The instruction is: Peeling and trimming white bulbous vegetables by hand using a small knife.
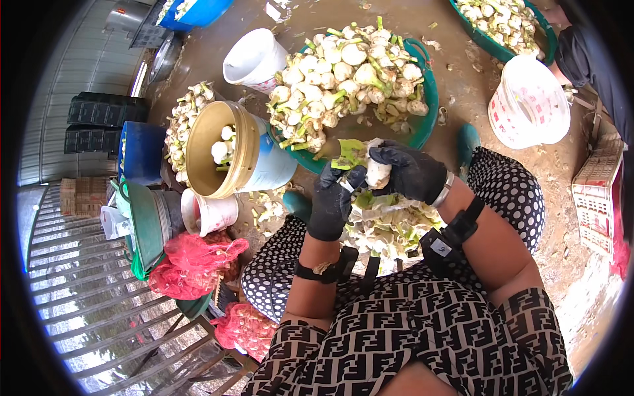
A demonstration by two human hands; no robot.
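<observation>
Both of my hands wear black gloves and meet over a heap of peeled garlic skins and leaves (391,225) between my knees. My right hand (408,171) is closed around a garlic bulb (378,173). My left hand (337,198) grips at the bulb's left side, where a green and yellow leafy skin (349,154) stands out; a small pale thing shows between thumb and fingers, too small to name. Just beyond lies a green tub (430,111) heaped with garlic bulbs (342,74) with cut green stems.
A bucket with a yellowish rim (247,148) at the left holds a few cleaned bulbs. White buckets stand at the upper left (255,57) and right (527,104). Red mesh bags (193,262) lie lower left. Plastic crates (597,203) stand at right. Another person's dark-clothed limb (594,69) shows beside a second garlic tub (495,49).
</observation>
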